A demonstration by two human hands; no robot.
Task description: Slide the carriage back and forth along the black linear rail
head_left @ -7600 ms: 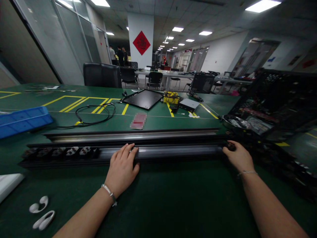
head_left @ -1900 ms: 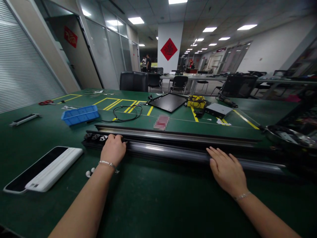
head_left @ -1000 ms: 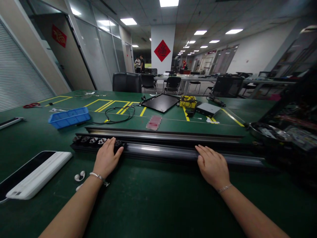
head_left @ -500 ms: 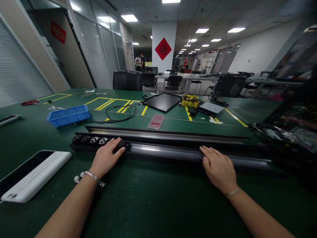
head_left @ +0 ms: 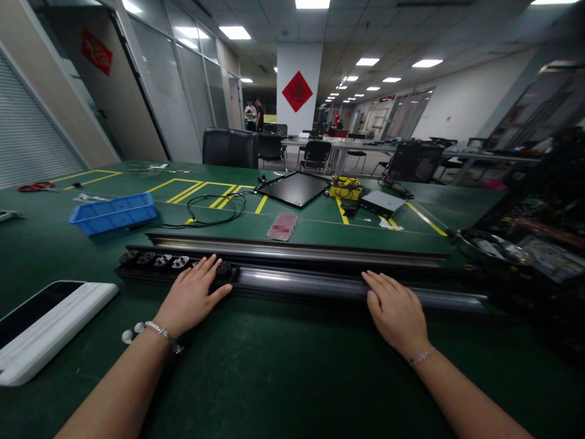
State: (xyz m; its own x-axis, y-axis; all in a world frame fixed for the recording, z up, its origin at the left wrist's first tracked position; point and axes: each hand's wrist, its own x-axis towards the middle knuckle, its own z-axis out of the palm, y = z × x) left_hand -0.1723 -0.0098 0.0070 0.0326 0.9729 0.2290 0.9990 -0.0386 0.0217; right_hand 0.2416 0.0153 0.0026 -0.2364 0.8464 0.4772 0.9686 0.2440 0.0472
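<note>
A long black bar [head_left: 292, 283] with a shiny rounded top lies crosswise on the green table in front of me. Several plug-like modules, some white [head_left: 180, 262] and some dark [head_left: 128, 256], sit in a row in its left part. My left hand [head_left: 191, 297] rests palm down over that row, fingers spread, thumb on the near edge. Just right of its fingertips is a black module [head_left: 223, 269]. Flat on the shiny part lies my right hand [head_left: 398, 314], fingers stretched. Parallel behind runs a second dark metal profile [head_left: 292, 250].
A blue bin [head_left: 114, 213], a looped black cable [head_left: 217, 210] and a white-edged device [head_left: 68, 323] are to the left. A black panel [head_left: 297, 189], yellow box [head_left: 346, 188] and grey box [head_left: 382, 201] stand farther back. A cluttered bowl [head_left: 491, 244] is at right.
The whole view has shifted slightly, so most things sit farther left. My left thumb and fingers are wider apart, and more of the black module beside them shows. The right hand stays on the bar.
</note>
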